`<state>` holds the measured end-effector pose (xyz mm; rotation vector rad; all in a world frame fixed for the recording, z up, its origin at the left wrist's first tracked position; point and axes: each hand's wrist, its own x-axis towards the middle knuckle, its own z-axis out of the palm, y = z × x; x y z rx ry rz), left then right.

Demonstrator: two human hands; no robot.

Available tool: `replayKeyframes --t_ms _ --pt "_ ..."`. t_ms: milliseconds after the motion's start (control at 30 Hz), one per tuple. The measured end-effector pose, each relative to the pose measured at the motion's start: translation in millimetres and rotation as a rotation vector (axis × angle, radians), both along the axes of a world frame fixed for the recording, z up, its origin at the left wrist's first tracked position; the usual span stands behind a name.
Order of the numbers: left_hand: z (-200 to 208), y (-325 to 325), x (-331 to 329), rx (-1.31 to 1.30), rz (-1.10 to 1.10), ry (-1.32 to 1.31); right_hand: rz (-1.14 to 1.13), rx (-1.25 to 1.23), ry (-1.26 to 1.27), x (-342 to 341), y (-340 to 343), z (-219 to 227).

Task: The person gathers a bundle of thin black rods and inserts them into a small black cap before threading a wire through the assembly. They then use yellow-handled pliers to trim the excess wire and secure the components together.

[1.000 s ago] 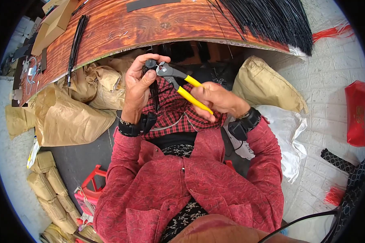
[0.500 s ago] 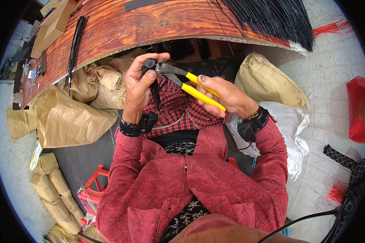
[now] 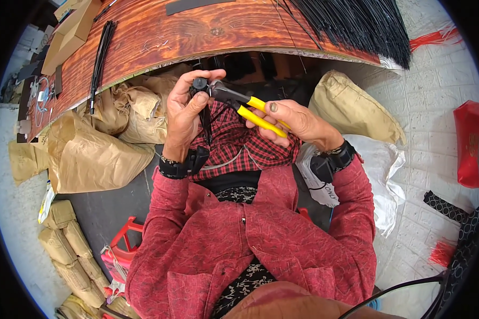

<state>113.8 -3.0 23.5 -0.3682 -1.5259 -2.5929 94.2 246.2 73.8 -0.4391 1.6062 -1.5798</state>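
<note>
Head view shows two hands at work over the lap, just below the worktop (image 3: 239,34). The left hand (image 3: 184,114) pinches a black bundle (image 3: 199,83) between its thumb and fingers. The bundle's round end points up, and its long, thin strands hang down over the checked cloth (image 3: 269,151). The right hand (image 3: 300,121) is wrapped around the yellow handles of the pliers (image 3: 233,94), with its thumb on the top one.

The pliers lie on a slant: the nose is up and to the left, and the handles are down and to the right. That nose sits just to the right of the bundle's round end, so the bundle is up and left of the right hand. The left hand is much nearer to the nose. It is too small to see if the nose bites on anything.

On the worktop, a big pile of black strands (image 3: 351,26) lies at the right, and a thin black bunch (image 3: 102,58) lies at the left, near a cardboard box (image 3: 72,37).
</note>
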Motion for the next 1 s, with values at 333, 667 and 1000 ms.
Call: replayKeyframes --t_ms 333,667,1000 --pt "-2.6 -0.6 -6.8 -0.043 -0.025 0.009 -0.160 0.007 0.211 19.5 -17.7 -27.0" --pt "7.8 7.5 -5.3 -0.149 -0.044 0.022 -0.082 0.207 0.494 -4.1 8.2 -4.4" --pt "5.0 10.8 0.2 -0.346 -0.028 0.047 0.032 0.396 0.672 -12.3 17.5 31.1"
